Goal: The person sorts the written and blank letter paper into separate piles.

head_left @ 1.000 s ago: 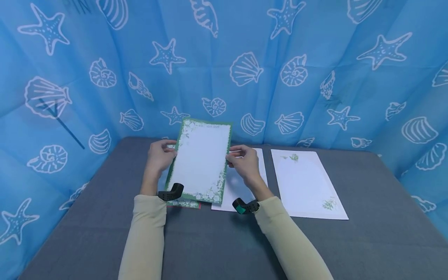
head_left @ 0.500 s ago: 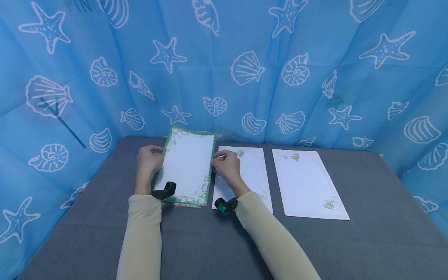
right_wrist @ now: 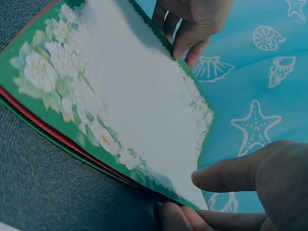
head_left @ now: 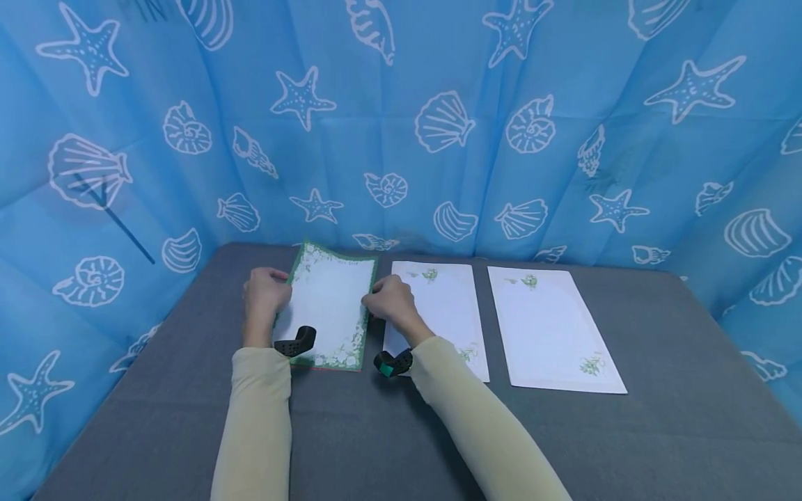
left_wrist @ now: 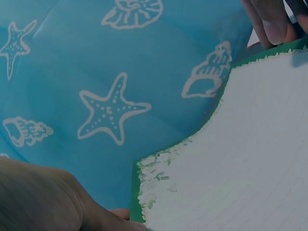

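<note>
A sheet of letter paper [head_left: 328, 306] with a green border and white flowers bows between both hands at the left of the table. My left hand [head_left: 264, 296] pinches its left edge. On the opposite edge is my right hand [head_left: 393, 303]; in the right wrist view its thumb [right_wrist: 216, 178] lies over the paper and its fingers [right_wrist: 175, 219] are at the underside. Beneath the sheet, red and green edges of other sheets [right_wrist: 48, 131] show along the near side. In the left wrist view the sheet's far edge [left_wrist: 202, 126] curves upward.
Two white sheets with small green plant prints lie to the right, a middle one [head_left: 441, 306] partly behind the right hand and a far-right one [head_left: 554, 327]. Grey cloth [head_left: 376, 445] covers the table. A blue shell-print curtain [head_left: 401, 139] hangs behind and at the sides.
Both hands have brought the green-bordered sheet left and down onto the pile there. Its edges now nearly line up with the sheets below, and the middle white sheet is more exposed.
</note>
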`<act>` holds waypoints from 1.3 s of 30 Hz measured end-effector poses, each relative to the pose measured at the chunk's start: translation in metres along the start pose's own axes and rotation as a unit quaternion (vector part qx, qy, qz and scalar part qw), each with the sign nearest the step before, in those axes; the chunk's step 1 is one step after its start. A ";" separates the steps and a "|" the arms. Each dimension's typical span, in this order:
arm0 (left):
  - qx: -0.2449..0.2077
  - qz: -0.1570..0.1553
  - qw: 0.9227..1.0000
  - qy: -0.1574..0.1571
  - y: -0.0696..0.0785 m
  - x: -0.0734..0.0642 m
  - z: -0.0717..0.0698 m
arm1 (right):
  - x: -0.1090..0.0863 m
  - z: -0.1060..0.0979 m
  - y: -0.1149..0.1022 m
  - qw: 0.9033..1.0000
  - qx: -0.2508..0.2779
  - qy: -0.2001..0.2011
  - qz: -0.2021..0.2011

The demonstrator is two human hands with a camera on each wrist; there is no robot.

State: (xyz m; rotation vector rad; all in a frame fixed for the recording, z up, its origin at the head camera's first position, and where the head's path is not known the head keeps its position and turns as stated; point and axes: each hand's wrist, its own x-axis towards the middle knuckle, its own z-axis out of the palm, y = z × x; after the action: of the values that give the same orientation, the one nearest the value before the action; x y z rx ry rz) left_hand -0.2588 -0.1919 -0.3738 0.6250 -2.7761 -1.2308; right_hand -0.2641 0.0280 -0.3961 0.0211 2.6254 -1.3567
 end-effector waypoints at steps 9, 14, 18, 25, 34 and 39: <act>0.066 -0.018 0.997 -0.044 0.001 -0.002 -0.001 | -0.002 0.000 -0.002 1.000 -0.010 -0.016 0.006; 0.094 -0.020 0.992 -0.078 0.001 -0.002 0.000 | -0.003 0.000 -0.004 1.000 -0.017 -0.011 0.002; 0.106 -0.021 0.990 -0.093 0.001 -0.002 0.000 | -0.003 0.001 -0.004 1.000 -0.024 -0.010 0.004; 0.103 -0.027 0.989 -0.100 0.002 -0.002 0.000 | -0.003 0.000 -0.003 1.000 -0.020 -0.010 0.004; 0.100 -0.028 0.989 -0.103 0.001 -0.002 0.000 | -0.002 -0.002 -0.003 1.000 -0.010 -0.026 0.010; 0.094 -0.031 0.990 -0.100 0.001 -0.003 -0.001 | -0.005 -0.005 -0.003 1.000 -0.006 -0.028 -0.004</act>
State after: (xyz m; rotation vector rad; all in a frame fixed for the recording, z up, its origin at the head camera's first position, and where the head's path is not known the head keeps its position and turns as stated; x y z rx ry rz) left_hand -0.2561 -0.1911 -0.3718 0.6380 -3.0899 -1.1062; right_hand -0.2607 0.0305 -0.3902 -0.0294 2.5900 -1.3257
